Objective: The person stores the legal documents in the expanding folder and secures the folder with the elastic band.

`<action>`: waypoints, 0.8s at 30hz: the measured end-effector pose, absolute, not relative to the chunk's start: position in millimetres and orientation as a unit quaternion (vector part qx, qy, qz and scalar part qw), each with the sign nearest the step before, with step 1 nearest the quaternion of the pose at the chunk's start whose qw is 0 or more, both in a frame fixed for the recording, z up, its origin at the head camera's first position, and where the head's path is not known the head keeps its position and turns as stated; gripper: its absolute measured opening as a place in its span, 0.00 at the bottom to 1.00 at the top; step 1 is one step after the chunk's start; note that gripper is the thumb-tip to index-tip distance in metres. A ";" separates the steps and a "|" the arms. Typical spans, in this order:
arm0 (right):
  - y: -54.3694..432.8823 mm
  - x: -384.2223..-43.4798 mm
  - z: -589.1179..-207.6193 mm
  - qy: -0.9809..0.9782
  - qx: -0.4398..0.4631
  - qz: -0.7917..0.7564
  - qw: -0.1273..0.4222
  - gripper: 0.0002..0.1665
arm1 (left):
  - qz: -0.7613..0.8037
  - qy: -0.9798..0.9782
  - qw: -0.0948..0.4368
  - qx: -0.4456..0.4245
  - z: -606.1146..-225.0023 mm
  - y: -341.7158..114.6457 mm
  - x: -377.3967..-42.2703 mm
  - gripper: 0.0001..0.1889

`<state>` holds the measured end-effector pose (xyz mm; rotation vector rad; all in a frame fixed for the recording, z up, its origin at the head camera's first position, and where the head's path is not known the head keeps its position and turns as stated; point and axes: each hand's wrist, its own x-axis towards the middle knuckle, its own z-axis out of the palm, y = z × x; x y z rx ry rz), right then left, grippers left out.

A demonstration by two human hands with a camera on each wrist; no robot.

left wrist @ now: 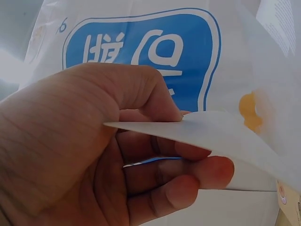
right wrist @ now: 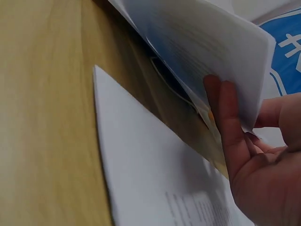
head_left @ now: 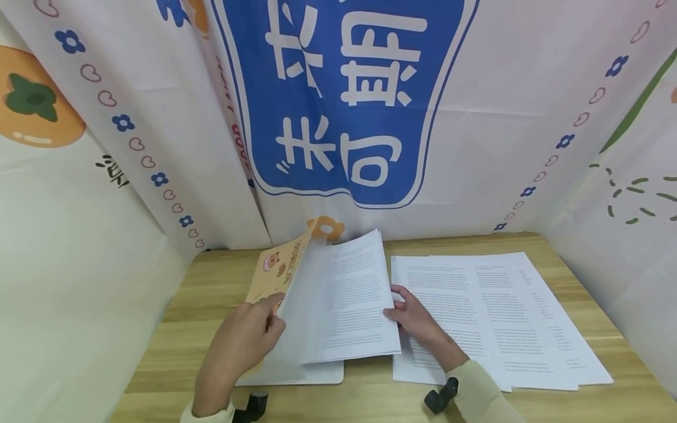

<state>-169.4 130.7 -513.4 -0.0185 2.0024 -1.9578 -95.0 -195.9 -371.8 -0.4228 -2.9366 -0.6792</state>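
A folder (head_left: 277, 267) with a tan cartoon cover and translucent inside stands partly opened on the table, left of centre. My left hand (head_left: 240, 335) pinches its cover, thumb on one face and fingers on the other, as the left wrist view shows at the cover edge (left wrist: 188, 134). Printed white sheets (head_left: 359, 299) lie at a tilt against the folder's translucent leaf. With my right hand (head_left: 415, 320) I hold their right edge between thumb and fingers. In the right wrist view those sheets (right wrist: 230, 52) are raised off the table, fingers along their underside.
Several printed pages (head_left: 455, 305) lie overlapped on the wooden table (head_left: 174, 346) to the right, partly beneath my right forearm. Behind the table hangs a white cloth (head_left: 471, 158) with a blue lettered panel (head_left: 330, 70). Cloth walls also close in both sides.
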 end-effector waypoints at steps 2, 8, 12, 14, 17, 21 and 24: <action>125.4 -167.6 -514.3 0.698 -0.014 -0.696 0.167 0.36 | -0.220 -0.964 0.051 -0.140 -372.2 -195.0 -95.8 0.24; 107.1 -164.2 -516.9 0.695 -0.027 -0.698 0.171 0.36 | -0.208 -0.965 0.062 -0.150 -373.7 -193.2 -96.6 0.23; 93.6 -163.0 -515.8 0.695 -0.042 -0.695 0.178 0.35 | -0.206 -0.963 0.075 -0.157 -374.7 -193.0 -95.3 0.23; 88.1 -162.9 -514.4 0.698 -0.044 -0.691 0.183 0.33 | -0.209 -0.962 0.080 -0.160 -375.1 -192.9 -94.8 0.23; 82.7 -163.5 -511.8 0.717 -0.038 -0.674 0.173 0.31 | -0.216 -0.959 0.085 -0.164 -375.9 -193.3 -93.4 0.23; 81.2 -168.7 -510.9 0.742 -0.031 -0.653 0.152 0.27 | -0.226 -0.956 0.091 -0.164 -376.9 -193.3 -91.0 0.23; 81.8 -173.0 -511.6 0.748 -0.038 -0.644 0.153 0.25 | -0.228 -0.956 0.089 -0.160 -377.2 -192.8 -89.8 0.24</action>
